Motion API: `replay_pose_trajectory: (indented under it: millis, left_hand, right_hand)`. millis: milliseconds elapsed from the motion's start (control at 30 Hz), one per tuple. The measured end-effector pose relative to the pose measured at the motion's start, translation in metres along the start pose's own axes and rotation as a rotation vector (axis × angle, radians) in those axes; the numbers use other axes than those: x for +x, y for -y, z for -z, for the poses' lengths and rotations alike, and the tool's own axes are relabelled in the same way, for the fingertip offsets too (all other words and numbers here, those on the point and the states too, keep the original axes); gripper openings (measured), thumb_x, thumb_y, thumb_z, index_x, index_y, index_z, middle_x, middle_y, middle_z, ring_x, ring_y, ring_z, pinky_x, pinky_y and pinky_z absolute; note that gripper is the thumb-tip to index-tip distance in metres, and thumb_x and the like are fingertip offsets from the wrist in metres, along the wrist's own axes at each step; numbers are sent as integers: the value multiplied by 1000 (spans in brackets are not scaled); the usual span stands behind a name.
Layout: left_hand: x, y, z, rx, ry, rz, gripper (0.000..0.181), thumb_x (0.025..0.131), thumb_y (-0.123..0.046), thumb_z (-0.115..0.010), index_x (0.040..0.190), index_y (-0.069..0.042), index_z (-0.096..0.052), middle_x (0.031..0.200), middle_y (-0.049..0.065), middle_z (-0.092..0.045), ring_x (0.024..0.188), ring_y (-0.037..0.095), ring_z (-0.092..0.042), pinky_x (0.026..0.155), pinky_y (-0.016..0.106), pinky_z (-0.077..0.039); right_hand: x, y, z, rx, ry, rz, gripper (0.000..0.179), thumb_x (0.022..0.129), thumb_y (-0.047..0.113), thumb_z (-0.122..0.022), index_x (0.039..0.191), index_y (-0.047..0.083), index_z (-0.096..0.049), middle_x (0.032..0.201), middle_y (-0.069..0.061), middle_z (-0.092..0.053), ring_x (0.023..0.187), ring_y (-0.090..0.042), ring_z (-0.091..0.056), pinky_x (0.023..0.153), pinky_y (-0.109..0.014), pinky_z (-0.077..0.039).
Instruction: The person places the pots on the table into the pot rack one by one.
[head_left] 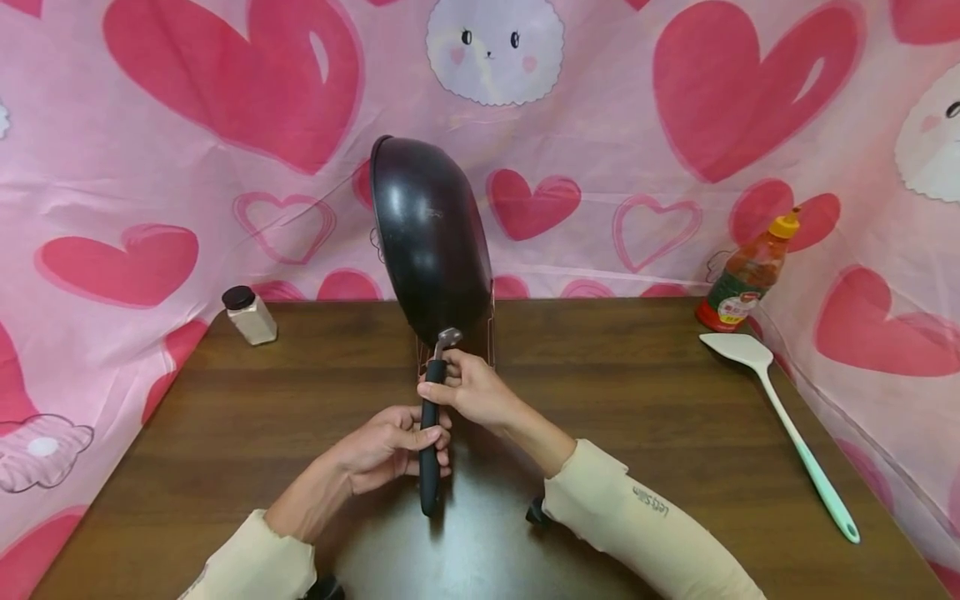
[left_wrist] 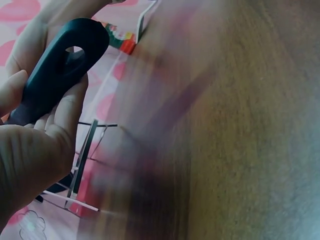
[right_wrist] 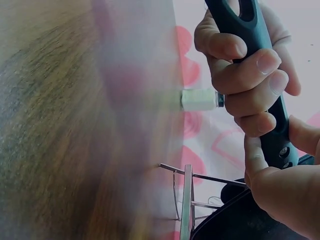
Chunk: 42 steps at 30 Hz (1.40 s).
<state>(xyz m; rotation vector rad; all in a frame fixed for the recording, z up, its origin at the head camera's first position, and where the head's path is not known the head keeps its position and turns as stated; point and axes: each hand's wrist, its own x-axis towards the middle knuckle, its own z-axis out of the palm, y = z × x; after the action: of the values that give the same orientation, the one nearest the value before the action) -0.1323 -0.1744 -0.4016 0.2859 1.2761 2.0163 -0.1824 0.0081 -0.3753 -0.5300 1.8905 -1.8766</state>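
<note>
A black wok [head_left: 427, 242] is tipped up on its side at the back middle of the table, its dark outer face turned toward me. Its black handle [head_left: 429, 487] points down toward me. My left hand [head_left: 386, 450] grips the handle's lower half, with several fingers curled round it in the right wrist view. Higher up, close to the metal joint [head_left: 448, 337], my right hand [head_left: 476, 390] pinches the handle between thumb and fingers. Behind the wok stands a wire rack [right_wrist: 187, 200], mostly hidden in the head view. The handle's hanging hole [left_wrist: 75, 51] shows in the left wrist view.
A seasoning jar [head_left: 255, 321] with a black lid stands at the back left. At the back right are a red sauce bottle [head_left: 742, 283] with a yellow cap and a white-and-mint spatula [head_left: 795, 433]. A pink heart-print cloth [head_left: 600, 125] hangs behind the wooden table [head_left: 600, 367].
</note>
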Motion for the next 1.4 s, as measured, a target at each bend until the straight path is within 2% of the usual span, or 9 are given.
replay_pose_trajectory:
  millis: [233, 400, 700, 833, 1000, 1133, 1400]
  left_hand:
    - [-1, -1, 3, 8, 1, -4, 21, 103, -5, -54, 122, 4, -50, 89, 3, -65, 85, 18, -67, 91, 45, -57]
    - [-1, 3, 3, 2, -27, 19, 22, 103, -4, -54, 123, 5, -49, 90, 4, -65, 86, 19, -68, 91, 47, -57]
    - [-4, 8, 6, 9, -22, 28, 22, 103, -2, -54, 123, 5, -49, 93, 6, -65, 90, 21, -69, 93, 49, -55]
    - [-7, 9, 6, 3, 1, 40, 26, 103, -3, -54, 126, 7, -47, 93, 6, -64, 91, 22, -68, 95, 49, -55]
    - [-12, 9, 5, -1, 34, 41, 26, 103, -5, -55, 126, 5, -47, 94, 6, -65, 91, 21, -69, 95, 48, -55]
    - [-17, 12, 5, -2, 49, 57, 24, 103, -4, -55, 125, 5, -49, 95, 9, -66, 92, 22, -69, 94, 48, -55]
    - [-25, 21, 9, -15, 107, 69, 22, 104, -2, -52, 125, 4, -50, 98, 10, -66, 97, 28, -71, 95, 49, -55]
  right_hand:
    - [3, 0, -1, 25, -5, -26, 42, 95, 1, -67, 129, -14, -48, 107, -17, -69, 101, -20, -67, 97, -35, -53]
    - [2, -3, 1, 21, 9, -50, 46, 95, 0, -68, 131, -16, -45, 109, -19, -69, 101, -22, -67, 97, -36, -53]
    - [-1, -6, -1, 42, 33, -67, 43, 96, 0, -66, 130, -14, -46, 113, -25, -67, 98, -21, -67, 95, -35, -54]
    - [-2, -8, -3, 52, 39, -67, 43, 96, 1, -66, 130, -15, -45, 113, -27, -67, 95, -20, -67, 93, -35, -55]
    - [-6, -7, -5, 53, 24, -80, 39, 95, 2, -68, 126, -12, -49, 106, -17, -71, 92, -20, -68, 92, -35, -55]
    - [-10, -9, -8, 72, 31, -100, 36, 94, 1, -69, 123, -10, -50, 104, -15, -71, 92, -20, -69, 93, -36, -55]
    - [-16, -19, -15, 46, 26, -101, 41, 93, 3, -72, 125, -12, -50, 104, -15, -72, 92, -20, -70, 88, -33, -56]
